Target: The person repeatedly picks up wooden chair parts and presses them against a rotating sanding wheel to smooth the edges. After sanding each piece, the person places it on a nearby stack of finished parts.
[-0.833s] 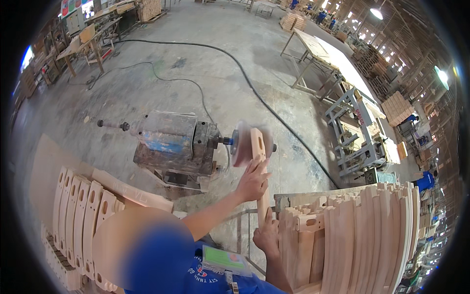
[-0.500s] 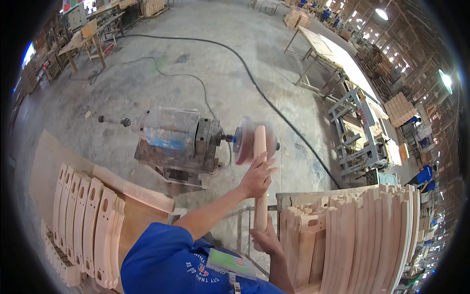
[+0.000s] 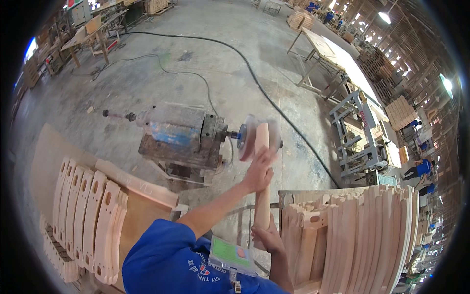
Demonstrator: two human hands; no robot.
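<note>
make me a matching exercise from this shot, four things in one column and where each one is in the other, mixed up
Things:
1. left hand
2. right hand
3. sanding wheel
4. black cable

Places:
a. grips the lower end of the wooden piece
b. runs across the concrete floor
c. on the upper part of the wooden piece
d. on the machine's shaft

Pairs: 1-c, 2-a, 3-d, 4-b
</note>
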